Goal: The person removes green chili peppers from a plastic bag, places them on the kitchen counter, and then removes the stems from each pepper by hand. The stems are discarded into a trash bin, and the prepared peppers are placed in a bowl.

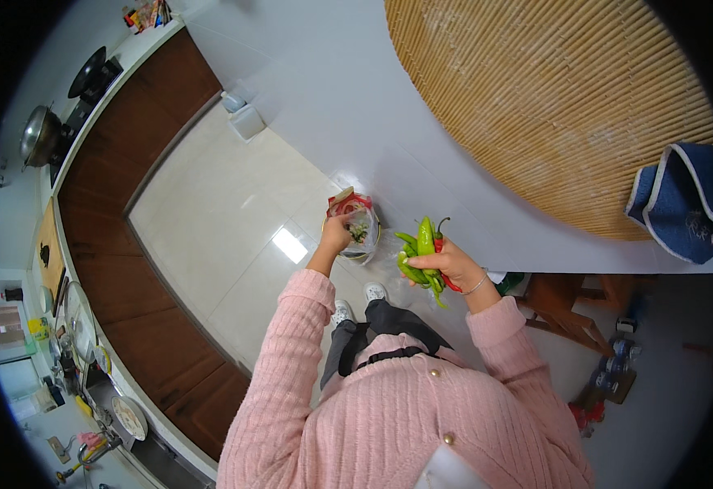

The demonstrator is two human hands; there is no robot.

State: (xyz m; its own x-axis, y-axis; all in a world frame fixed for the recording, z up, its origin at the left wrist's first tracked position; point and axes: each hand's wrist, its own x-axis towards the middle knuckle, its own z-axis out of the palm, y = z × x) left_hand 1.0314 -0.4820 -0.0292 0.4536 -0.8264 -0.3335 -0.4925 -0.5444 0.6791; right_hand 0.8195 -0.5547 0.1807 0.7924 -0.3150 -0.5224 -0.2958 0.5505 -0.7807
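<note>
A bunch of green peppers [425, 237], with red chilli peppers [439, 242] among them, is held in my right hand [454, 266]. The thumb lies across the peppers and several tips stick out below the fist. My left hand [333, 237] is over the left side of a small waste bin [379, 233]; its fingertips are partly hidden and I cannot tell whether they hold anything. A clear plastic bag [365, 252] lines the bin. Pale green scraps [358, 232] and a red packet [351, 200] are inside it.
Brown cabinets [148, 269] run along the left below a counter with a wok [41, 137], a chopping board [50, 250] and a plate [129, 418]. Plastic containers [247, 122] stand in the floor corner. At right are a bamboo mat [552, 110], a blue cloth [677, 208] and wooden furniture [567, 312].
</note>
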